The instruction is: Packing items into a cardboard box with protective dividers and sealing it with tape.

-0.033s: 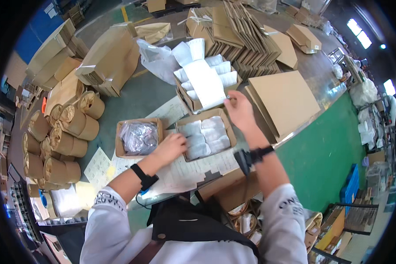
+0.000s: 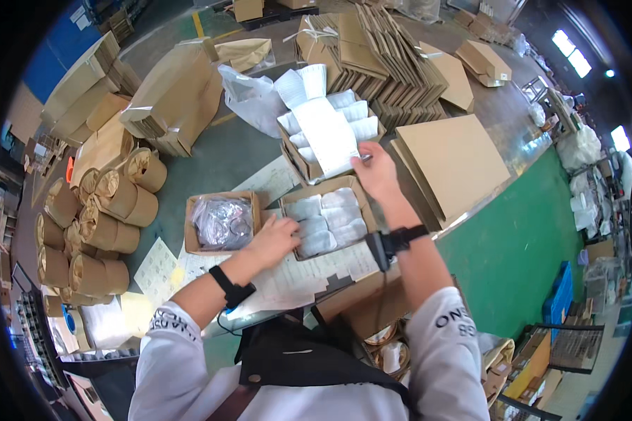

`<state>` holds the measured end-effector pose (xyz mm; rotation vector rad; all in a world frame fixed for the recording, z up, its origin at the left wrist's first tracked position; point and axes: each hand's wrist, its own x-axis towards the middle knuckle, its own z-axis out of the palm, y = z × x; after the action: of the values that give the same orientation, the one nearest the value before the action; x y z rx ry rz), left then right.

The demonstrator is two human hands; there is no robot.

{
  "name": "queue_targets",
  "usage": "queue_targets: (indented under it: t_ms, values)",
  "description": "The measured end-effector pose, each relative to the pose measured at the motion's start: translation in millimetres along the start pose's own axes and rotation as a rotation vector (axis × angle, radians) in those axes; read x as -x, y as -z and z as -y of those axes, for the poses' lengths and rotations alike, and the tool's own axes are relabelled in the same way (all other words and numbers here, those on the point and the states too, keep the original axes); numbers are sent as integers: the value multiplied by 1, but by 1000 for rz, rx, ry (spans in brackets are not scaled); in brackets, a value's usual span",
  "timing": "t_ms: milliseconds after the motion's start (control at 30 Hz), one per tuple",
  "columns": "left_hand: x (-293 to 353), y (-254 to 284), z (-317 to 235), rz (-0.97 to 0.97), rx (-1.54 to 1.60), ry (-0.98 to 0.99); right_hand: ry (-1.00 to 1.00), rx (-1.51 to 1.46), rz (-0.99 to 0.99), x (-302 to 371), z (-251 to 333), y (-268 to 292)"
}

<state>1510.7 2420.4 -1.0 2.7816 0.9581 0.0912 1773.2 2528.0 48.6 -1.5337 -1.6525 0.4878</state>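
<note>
My right hand [image 2: 377,172] is pinched around a small dark, slim object that I cannot make out, beside the lower corner of a white paper sheet [image 2: 326,133]. That sheet lies across white wrapped packets [image 2: 364,128] in the far cardboard box [image 2: 293,156]. In front of it stands a smaller cardboard box [image 2: 369,210] with several white wrapped packets [image 2: 339,214] in rows. By this box's left wall, my left hand [image 2: 275,238] has its fingers loosely bent and apart, holding nothing visible. Farther left, an open carton [image 2: 191,231] contains clear plastic bags [image 2: 222,221] whose contents are unclear.
Printed sheets [image 2: 288,281] lie under the near boxes. Paper-wrapped rolls [image 2: 98,274] are stacked at the left. Flat cardboard [image 2: 460,161] lies right of the boxes, with folded cartons [image 2: 379,56] behind. A white plastic bag [image 2: 249,98] slumps beside the far box.
My right hand has shifted slightly left, closer to the sheet's corner. My left hand has drawn slightly down and its fingers have spread at the box's left wall. The boxes stay put.
</note>
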Motion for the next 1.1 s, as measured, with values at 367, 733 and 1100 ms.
queue_targets:
  t_ms: [367, 733, 1100]
  values:
    - [-32, 110, -57, -746, 1675, 383, -116, -430, 258, 111, 104, 69]
    - [0, 109, -155, -126, 2062, 439, 50, -527, 113, 219, 112, 148]
    - [0, 66, -192, -539, 1811, 641, -390, -553, 216, 271, 14, 247]
